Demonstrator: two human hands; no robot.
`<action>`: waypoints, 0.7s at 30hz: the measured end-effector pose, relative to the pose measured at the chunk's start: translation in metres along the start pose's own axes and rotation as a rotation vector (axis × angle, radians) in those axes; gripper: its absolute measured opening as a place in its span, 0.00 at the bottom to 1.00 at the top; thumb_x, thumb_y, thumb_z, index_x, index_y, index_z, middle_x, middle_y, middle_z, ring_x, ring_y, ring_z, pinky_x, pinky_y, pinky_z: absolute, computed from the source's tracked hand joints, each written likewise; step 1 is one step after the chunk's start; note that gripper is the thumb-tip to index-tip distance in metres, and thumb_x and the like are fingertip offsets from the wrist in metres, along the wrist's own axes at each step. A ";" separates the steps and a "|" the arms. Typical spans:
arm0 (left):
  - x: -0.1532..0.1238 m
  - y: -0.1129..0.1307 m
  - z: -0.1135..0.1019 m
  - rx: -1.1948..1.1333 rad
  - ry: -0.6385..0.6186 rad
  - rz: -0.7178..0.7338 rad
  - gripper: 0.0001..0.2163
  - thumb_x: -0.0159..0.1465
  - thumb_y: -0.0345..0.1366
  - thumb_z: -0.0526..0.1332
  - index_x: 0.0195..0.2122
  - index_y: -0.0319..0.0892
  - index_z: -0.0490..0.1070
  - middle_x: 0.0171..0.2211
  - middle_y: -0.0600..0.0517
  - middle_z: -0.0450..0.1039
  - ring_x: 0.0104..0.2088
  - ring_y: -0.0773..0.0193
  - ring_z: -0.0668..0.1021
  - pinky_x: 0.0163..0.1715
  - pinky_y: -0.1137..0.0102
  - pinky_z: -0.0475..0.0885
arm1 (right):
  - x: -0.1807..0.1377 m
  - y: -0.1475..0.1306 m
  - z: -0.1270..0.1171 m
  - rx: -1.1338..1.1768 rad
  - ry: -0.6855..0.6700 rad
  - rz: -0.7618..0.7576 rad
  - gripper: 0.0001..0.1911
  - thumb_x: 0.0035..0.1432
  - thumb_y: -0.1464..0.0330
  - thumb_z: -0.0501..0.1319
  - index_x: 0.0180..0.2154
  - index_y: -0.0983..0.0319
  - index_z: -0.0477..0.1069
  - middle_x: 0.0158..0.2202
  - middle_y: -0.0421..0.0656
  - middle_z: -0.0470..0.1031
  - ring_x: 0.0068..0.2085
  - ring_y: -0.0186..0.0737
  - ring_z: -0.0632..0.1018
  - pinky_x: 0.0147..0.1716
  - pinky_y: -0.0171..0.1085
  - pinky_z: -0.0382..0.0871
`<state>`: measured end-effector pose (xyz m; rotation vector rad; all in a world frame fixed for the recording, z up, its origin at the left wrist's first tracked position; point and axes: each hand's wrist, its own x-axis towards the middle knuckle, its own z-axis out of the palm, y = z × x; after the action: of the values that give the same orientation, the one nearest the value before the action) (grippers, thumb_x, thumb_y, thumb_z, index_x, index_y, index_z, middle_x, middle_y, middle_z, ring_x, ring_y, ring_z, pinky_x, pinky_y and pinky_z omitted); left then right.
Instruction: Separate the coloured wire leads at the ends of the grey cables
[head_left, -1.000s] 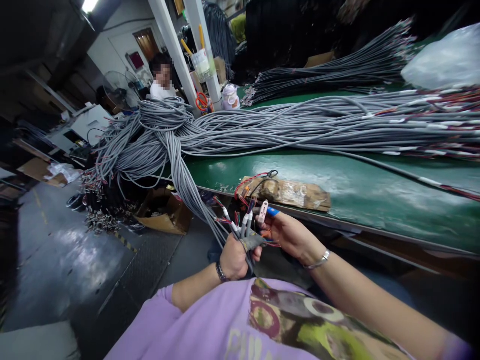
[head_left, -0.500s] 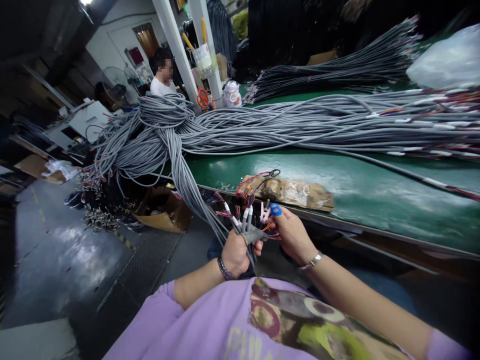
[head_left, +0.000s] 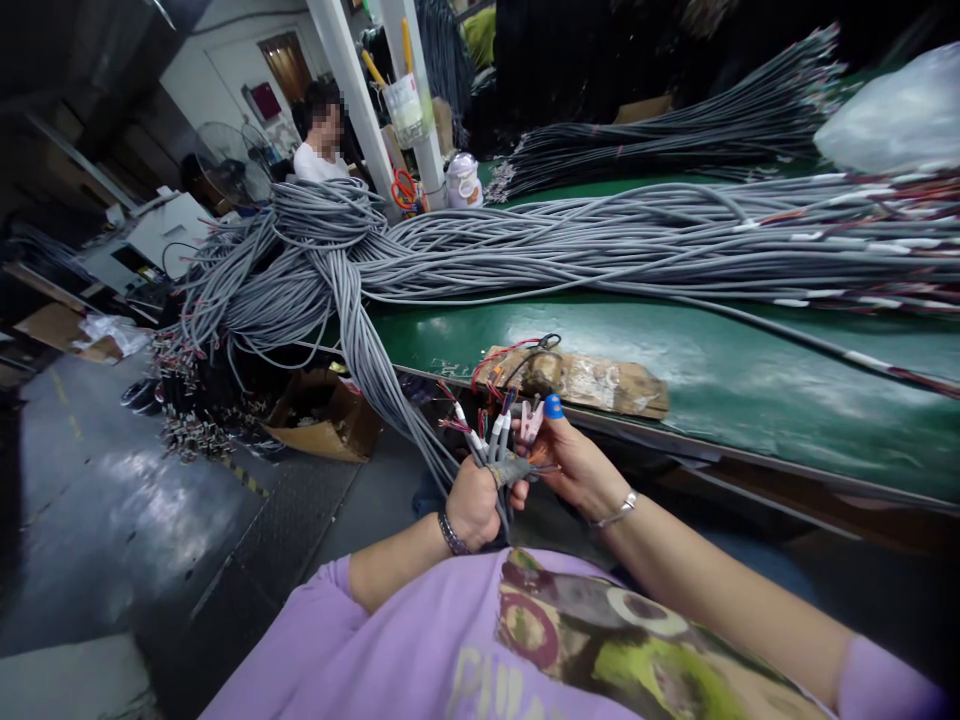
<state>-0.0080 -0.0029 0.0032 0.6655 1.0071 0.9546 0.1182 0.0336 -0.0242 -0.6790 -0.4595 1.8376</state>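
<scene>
Your left hand (head_left: 474, 505) clenches grey cables (head_left: 496, 437); your right hand (head_left: 576, 462) pinches the pink clip (head_left: 531, 422), one o'clock from the left. Its blue-wrapped digit (head_left: 553, 407), slanted toward ten earlier, now points to twelve.

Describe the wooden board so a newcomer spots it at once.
Start at the green table and follow its near edge to just beyond the person's right hand. The board lies there, nearer than the long grey cables. Unlike them it is flat, brown and rough, with red and black wires at its left end.
</scene>
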 end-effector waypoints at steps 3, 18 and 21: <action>0.000 0.001 0.000 -0.009 -0.002 0.004 0.17 0.43 0.43 0.72 0.23 0.39 0.66 0.13 0.56 0.65 0.14 0.74 0.64 0.14 0.77 0.58 | 0.001 0.001 -0.001 -0.005 -0.005 -0.021 0.24 0.53 0.46 0.62 0.37 0.61 0.74 0.27 0.44 0.77 0.26 0.40 0.76 0.28 0.41 0.72; 0.002 -0.001 0.001 -0.019 0.032 -0.002 0.14 0.42 0.39 0.71 0.23 0.38 0.68 0.15 0.56 0.65 0.15 0.73 0.66 0.13 0.78 0.58 | -0.001 -0.003 0.007 0.055 0.094 0.017 0.21 0.53 0.50 0.64 0.30 0.62 0.73 0.25 0.41 0.77 0.22 0.34 0.72 0.23 0.35 0.68; 0.000 0.000 0.001 -0.025 0.012 0.010 0.15 0.42 0.40 0.71 0.23 0.38 0.68 0.15 0.56 0.65 0.15 0.74 0.66 0.13 0.78 0.57 | -0.004 -0.002 0.006 0.045 0.073 0.036 0.22 0.54 0.47 0.62 0.31 0.61 0.73 0.27 0.42 0.77 0.24 0.36 0.73 0.24 0.35 0.69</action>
<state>-0.0072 -0.0033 0.0039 0.6452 1.0017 0.9796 0.1173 0.0311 -0.0176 -0.7254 -0.3595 1.8455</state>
